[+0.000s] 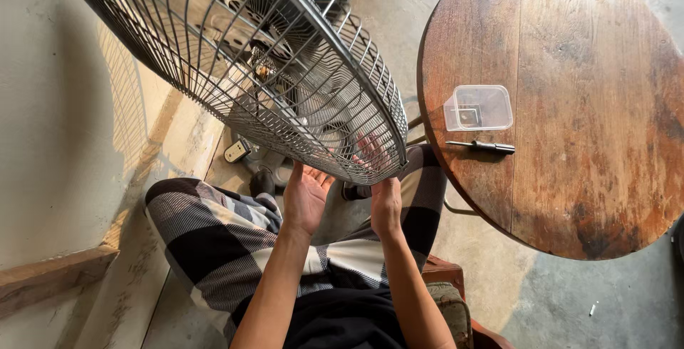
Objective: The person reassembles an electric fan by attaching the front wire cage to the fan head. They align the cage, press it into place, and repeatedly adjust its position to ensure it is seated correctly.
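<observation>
Fan guard (285, 71) tilted, rim running far-left to near-right; near edge clasped by right grip (385, 203), left grip (305, 196) open beneath.

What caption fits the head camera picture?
Two bare hands, left hand and right hand, at a round grey wire fan guard.

The fan guard (285, 71) is bare grey metal wire, the round table (570, 106) is worn, rough wood with a stained matt finish, the small container (478, 107) is clear smooth plastic, and the trousers (214, 235) are checked woven cloth.
</observation>
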